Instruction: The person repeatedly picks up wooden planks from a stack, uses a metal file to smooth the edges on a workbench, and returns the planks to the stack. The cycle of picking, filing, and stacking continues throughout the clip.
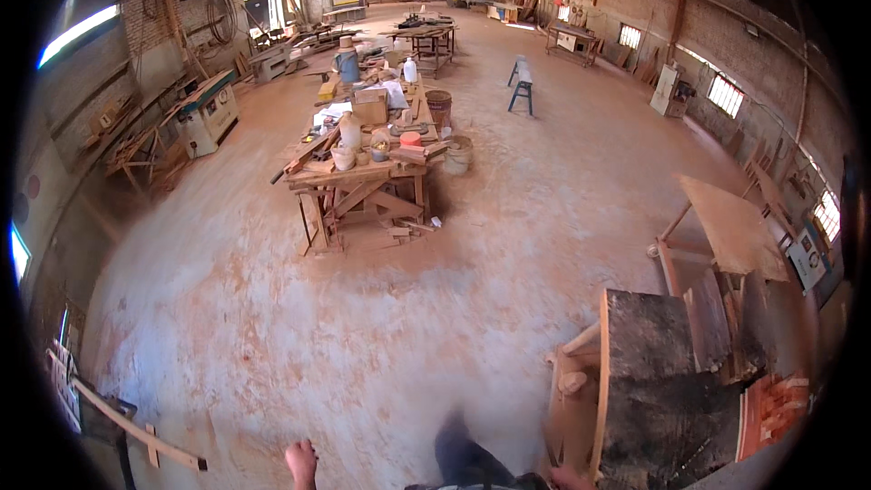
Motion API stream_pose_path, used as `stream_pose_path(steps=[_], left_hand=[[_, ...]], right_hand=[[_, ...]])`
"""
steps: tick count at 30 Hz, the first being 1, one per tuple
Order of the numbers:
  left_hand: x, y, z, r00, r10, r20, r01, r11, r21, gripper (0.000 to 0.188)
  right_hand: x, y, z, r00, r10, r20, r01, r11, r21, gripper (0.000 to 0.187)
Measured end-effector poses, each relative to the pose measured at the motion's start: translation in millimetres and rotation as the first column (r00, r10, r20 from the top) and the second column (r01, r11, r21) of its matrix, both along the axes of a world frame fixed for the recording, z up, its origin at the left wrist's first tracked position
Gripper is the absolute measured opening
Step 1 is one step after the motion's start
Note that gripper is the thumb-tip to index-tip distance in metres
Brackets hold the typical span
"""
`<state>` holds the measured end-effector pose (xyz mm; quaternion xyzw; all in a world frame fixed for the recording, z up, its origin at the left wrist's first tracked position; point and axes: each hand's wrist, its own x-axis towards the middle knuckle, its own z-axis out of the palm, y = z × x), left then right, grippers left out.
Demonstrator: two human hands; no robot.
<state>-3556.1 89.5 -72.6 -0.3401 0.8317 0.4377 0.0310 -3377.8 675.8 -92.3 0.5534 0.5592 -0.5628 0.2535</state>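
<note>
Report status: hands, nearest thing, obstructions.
Left hand loosely curled above floor, no held object visible. Right hand blurred beside black-topped table, grip unclear. Cluttered workbench ahead.

From here I see 1 dark-topped bench [670,426] just at the person's right, its blackened, scuffed surface lying flat, 1 pale wooden edge running along the near-left side and round timber framing below. Over on the person's left, well apart, 1 long pale wooden bar [136,428] slants downward, 1 short crosspiece near its dark end.
</note>
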Motion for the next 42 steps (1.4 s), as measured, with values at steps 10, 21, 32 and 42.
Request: stream_pose_path(steps=[10, 21, 32, 42], left_hand=[[-346, 128, 67, 0.931, -0.362, -0.049, 0.358, 0.931, -0.074, 0.028], [-861, 206, 104, 0.718, -0.664, -0.208, 0.525, 0.713, -0.465, 0.025], [-1122, 282, 42, 0.715, -0.685, 0.141, 0.606, 0.506, -0.613, 0.019], [-991, 354, 146, -0.041, -0.991, -0.127, 0.871, 0.027, -0.491, 0.040]], right_hand=[[-244, 9, -7, 0.986, -0.161, -0.040, 0.160, 0.986, -0.038, 0.011], [-348, -39, 33, 0.932, -0.348, -0.105, 0.363, 0.872, 0.330, 0.021], [-342, -245, 81, 0.700, -0.706, -0.109, 0.714, 0.686, 0.140, 0.021], [-413, -277, 127, 0.515, -0.798, 0.313, 0.694, 0.603, 0.393, 0.038]])
